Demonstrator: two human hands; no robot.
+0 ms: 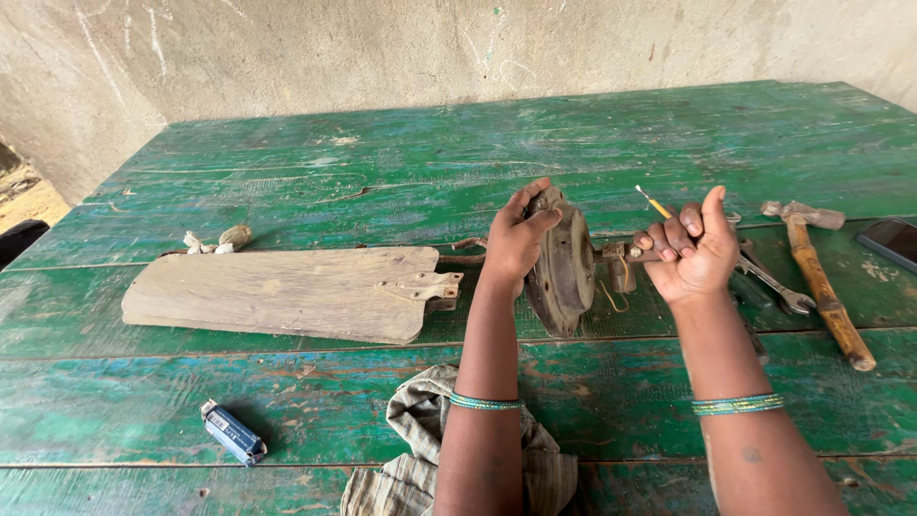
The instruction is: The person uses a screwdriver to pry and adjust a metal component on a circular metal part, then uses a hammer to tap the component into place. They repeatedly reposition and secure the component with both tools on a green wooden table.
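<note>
My left hand [516, 239] grips the rim of a rusty round fan motor [565, 272] that stands on edge on the green wooden table [382, 172]. My right hand [694, 250] is closed around a small yellow-handled screwdriver [654, 203] whose tip points up and left, and it also touches the short shaft [619, 256] sticking out of the motor's right side. A weathered fan blade [277, 291] lies flat to the left, its metal bracket [430, 287] pointing toward the motor.
A hammer [820, 277] and a spanner [776, 285] lie right of my right hand. A dark phone [891, 241] sits at the right edge. A striped cloth [420, 449] and a small blue box [232, 433] are near the front edge. Pale scraps [218, 240] rest behind the blade.
</note>
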